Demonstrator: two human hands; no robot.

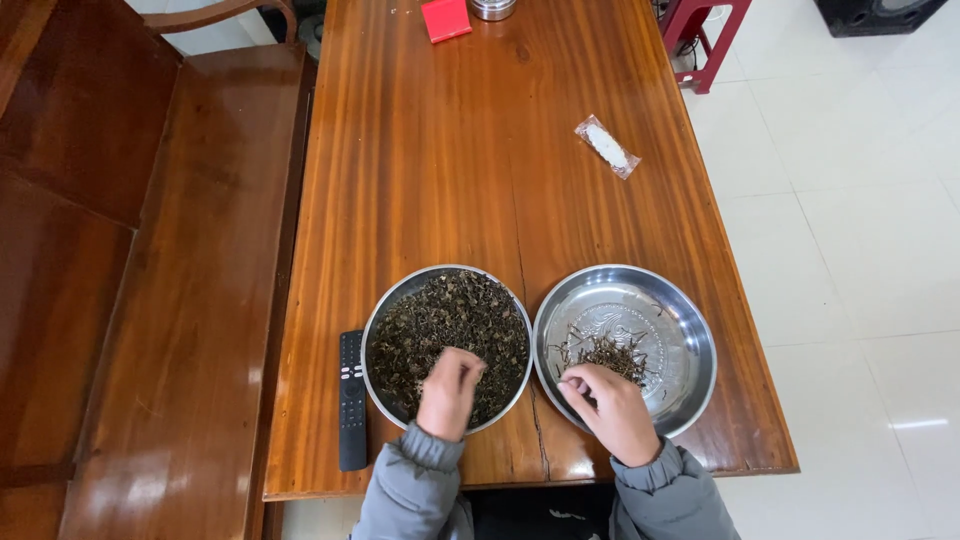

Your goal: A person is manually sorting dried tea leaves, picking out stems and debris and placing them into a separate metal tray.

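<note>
At the counter's near edge my left hand point(449, 390) pinches into the leaves point(450, 330) heaped in the left pan point(385, 310) — my right hand point(610, 408) pinches a stem over the right pan point(680, 310). Only a small pile of stems point(610, 352) lies there — most leaves look unsorted.

bright, even daylight fills the scene. the glossy reddish-brown wooden tabletop point(470, 180) carries a soft pale sheen along its grain, and the round shiny steel dish point(680, 330) throws back white glare. the white tiled floor point(860, 250) shows a small bright reflection. shadows are faint. focus is sharp, with wide-angle bending of straight edges toward the borders.
</note>
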